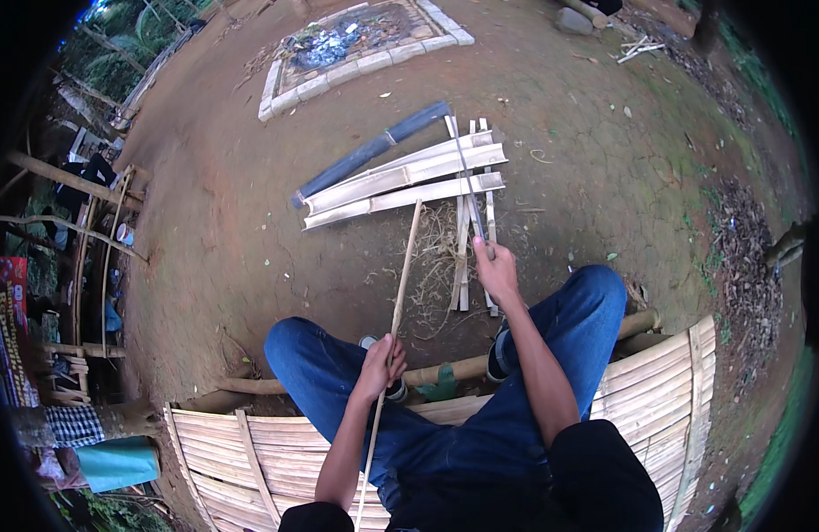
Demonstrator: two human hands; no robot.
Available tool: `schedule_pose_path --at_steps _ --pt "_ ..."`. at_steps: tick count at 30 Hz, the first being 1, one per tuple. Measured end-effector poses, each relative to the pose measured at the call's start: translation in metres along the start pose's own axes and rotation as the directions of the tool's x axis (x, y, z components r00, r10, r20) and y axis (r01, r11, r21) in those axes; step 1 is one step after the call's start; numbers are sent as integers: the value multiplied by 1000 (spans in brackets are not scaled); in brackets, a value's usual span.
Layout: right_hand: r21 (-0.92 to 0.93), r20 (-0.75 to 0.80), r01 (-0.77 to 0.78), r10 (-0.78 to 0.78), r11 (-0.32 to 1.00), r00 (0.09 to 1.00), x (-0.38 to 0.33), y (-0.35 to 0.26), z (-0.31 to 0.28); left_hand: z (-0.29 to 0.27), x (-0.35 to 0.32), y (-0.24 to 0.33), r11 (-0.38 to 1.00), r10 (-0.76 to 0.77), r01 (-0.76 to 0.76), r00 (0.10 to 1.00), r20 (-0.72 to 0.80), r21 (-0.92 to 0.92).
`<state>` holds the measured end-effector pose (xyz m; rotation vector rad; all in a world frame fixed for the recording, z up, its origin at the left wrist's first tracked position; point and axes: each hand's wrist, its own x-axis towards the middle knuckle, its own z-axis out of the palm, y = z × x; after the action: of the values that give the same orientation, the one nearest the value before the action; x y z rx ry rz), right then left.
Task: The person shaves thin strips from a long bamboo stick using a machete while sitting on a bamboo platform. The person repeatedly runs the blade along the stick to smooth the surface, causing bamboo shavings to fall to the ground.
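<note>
My left hand [380, 365] is closed around a long, thin bamboo strip [404, 275]. The strip slants up past my left knee, and its lower end runs back along my left forearm. In my right hand [497, 270] is the handle of a long-bladed knife [466, 173], its blade pointing away from me. Knife and strip are apart. Beyond my hands lie split bamboo halves [409, 176] and a dark bamboo piece [365, 154] on the ground. Curly shavings [432, 257] and narrow bamboo slats [463, 257] lie between my feet and the halves.
I sit on a bamboo-slat bench [644, 390], with a bamboo pole [458, 370] along its front. Ahead is a stone-edged fire pit [352, 73] with ash. A pole railing [86, 235] and a teal cloth [117, 463] are on the left. Dry leaves [748, 257] lie on the right.
</note>
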<state>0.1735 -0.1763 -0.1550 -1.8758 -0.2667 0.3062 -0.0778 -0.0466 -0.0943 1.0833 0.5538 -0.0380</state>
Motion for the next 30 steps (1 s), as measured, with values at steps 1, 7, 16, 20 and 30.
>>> schedule_pose_path --at_steps 1,7,16,20,30 --pt "-31 39 87 -86 996 996 -8 -19 -4 -2 -1 0 1000 -2 2 1000 -2 -3" --pt "-200 470 489 -355 849 808 -31 -57 -9 0 -1 2 1000 -28 28 999 33 -3" --pt "-361 393 357 -207 862 896 -14 -49 -8 -5 -11 -6 990 -53 51 999 13 135" --pt "-392 141 -118 186 912 972 -1 -44 -16 -1 -11 -7 989 -6 -3 998 61 145" --pt "-118 97 -61 72 991 993 -4 -19 -8 2 -10 0 992 24 -33 997 69 122"
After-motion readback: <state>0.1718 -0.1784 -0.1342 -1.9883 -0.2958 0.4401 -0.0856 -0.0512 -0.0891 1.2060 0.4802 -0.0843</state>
